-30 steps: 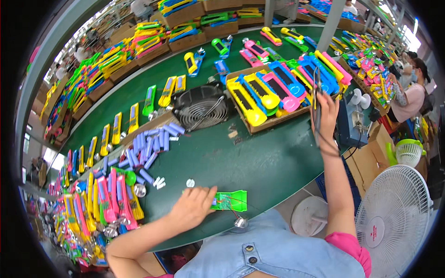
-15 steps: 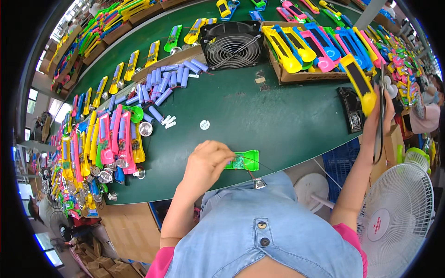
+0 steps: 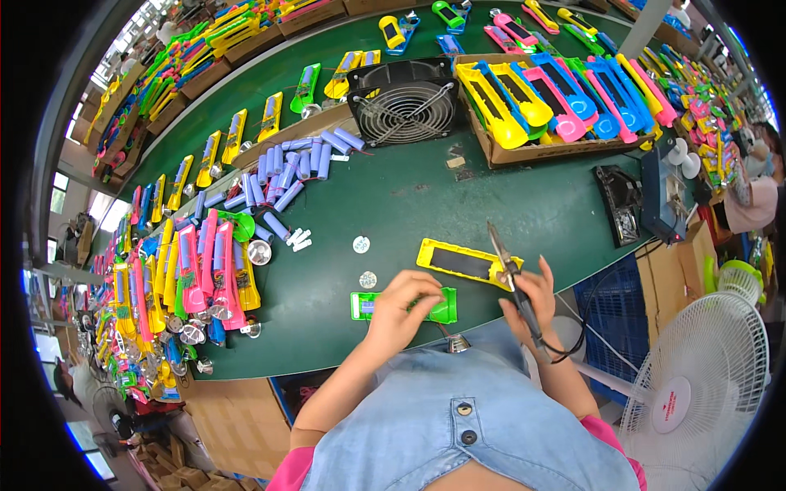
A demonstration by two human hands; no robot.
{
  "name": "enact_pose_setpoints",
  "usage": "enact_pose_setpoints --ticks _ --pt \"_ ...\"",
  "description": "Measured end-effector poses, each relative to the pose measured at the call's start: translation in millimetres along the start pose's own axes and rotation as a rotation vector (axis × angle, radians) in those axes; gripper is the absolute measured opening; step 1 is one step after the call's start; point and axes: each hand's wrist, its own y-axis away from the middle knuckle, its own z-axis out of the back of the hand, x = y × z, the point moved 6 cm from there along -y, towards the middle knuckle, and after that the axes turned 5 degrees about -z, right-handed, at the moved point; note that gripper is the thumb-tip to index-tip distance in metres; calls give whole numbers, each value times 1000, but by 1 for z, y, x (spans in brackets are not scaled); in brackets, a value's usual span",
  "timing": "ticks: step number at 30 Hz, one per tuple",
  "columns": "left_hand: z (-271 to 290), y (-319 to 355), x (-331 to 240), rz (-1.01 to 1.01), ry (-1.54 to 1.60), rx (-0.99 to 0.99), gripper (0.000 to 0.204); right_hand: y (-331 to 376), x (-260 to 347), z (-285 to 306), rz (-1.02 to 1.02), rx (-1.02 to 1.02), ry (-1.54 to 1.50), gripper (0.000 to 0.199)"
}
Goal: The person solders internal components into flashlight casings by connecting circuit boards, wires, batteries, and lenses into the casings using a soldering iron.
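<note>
Green workbench (image 3: 393,204), left hand (image 3: 405,307) pinching green casing (image 3: 401,304), right hand (image 3: 528,299) gripping soldering iron (image 3: 512,274), crowded factory room.

Long green workbench (image 3: 393,204), white pedestal fan (image 3: 696,393) at right, cardboard boxes (image 3: 164,470) on floor, bright daylight

Soldering at the green table (image 3: 393,204)

Your left hand (image 3: 401,307) presses on a green casing (image 3: 368,304); your right hand (image 3: 530,299) grips a soldering iron (image 3: 509,274), tip up, beside a yellow casing (image 3: 460,262). A black fan (image 3: 403,102) stands behind.
</note>
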Motion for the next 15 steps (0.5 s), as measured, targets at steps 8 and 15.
enact_pose_setpoints --ticks 8,15 --pt "49 3 12 124 114 -509 8 -7 -5 -25 -23 281 -143 36" --pt "56 -13 2 -134 -924 26 5 -16 14 -30 199 403 -251 30"
